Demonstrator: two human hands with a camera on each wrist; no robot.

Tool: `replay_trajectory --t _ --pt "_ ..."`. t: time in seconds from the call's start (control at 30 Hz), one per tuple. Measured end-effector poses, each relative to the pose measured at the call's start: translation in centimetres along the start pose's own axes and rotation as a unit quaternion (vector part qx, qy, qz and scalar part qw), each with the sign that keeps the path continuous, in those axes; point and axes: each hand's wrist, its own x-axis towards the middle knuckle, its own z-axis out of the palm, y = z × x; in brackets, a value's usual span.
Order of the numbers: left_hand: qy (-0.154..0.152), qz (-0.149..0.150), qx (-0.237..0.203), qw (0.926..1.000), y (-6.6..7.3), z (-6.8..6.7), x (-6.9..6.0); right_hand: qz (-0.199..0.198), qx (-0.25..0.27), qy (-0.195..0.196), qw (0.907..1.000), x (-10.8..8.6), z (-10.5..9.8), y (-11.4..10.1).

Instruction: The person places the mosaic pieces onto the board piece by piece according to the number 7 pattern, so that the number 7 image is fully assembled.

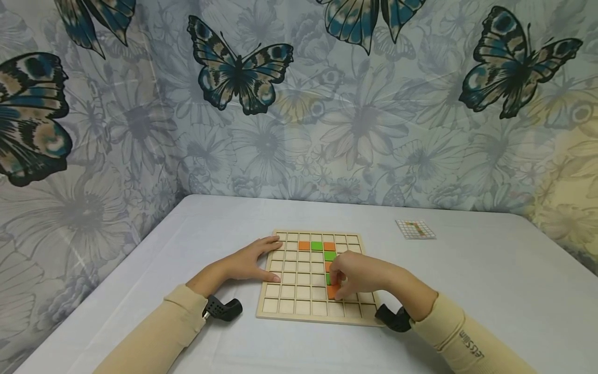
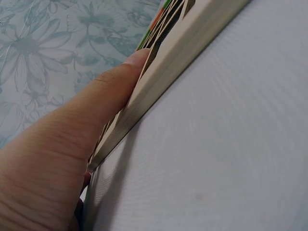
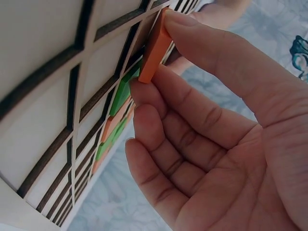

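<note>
A wooden grid board (image 1: 302, 293) lies on the table. My right hand (image 1: 358, 271) pinches an orange square tile (image 3: 155, 52) between thumb and fingers, tilted over a cell of the grid. Beyond it in the same column are a green tile (image 3: 124, 91) and further orange and green ones, partly covered by my fingers in the head view. An orange tile (image 1: 304, 245), a green tile (image 1: 316, 245) and another orange tile (image 1: 329, 246) form a row near the far edge. My left hand (image 1: 249, 261) rests on the board's left edge, fingers spread, its thumb (image 2: 113, 82) touching the frame.
A small card (image 1: 416, 229) printed with a coloured grid pattern lies at the back right of the white table (image 1: 490, 291). Behind the table hangs a backdrop (image 1: 364, 130) of flowers and butterflies. A black device (image 1: 224, 308) sits at each wrist.
</note>
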Motion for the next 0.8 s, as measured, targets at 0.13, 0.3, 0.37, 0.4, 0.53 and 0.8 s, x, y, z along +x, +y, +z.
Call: replay_trajectory --t 0.13,0.3,0.37,0.4,0.53,0.8 --pt "0.0 -0.002 -0.002 1.0 0.1 0.0 0.0 -0.002 0.006 0.003 1.0 -0.1 -0.2 0.0" --pt "-0.002 -0.001 -0.001 1.0 0.2 -0.1 0.0 0.004 0.011 0.022 0.9997 -0.5 -1.0 0.2" --pt "-0.002 0.001 0.001 1.0 0.3 -0.1 0.0 0.005 0.01 0.032 0.9994 -0.8 -1.5 0.5" --pt "-0.003 0.001 0.0 1.0 0.3 -0.1 0.0 0.006 0.01 0.036 0.9993 -0.9 -1.7 0.6" --pt "-0.002 0.001 0.0 1.0 0.2 0.0 0.0 0.006 0.007 0.059 0.9982 -1.5 -2.7 1.2" --pt "-0.004 -0.004 0.003 1.0 0.1 0.0 0.0 0.027 -0.022 0.133 0.9905 -2.6 -4.5 1.9"
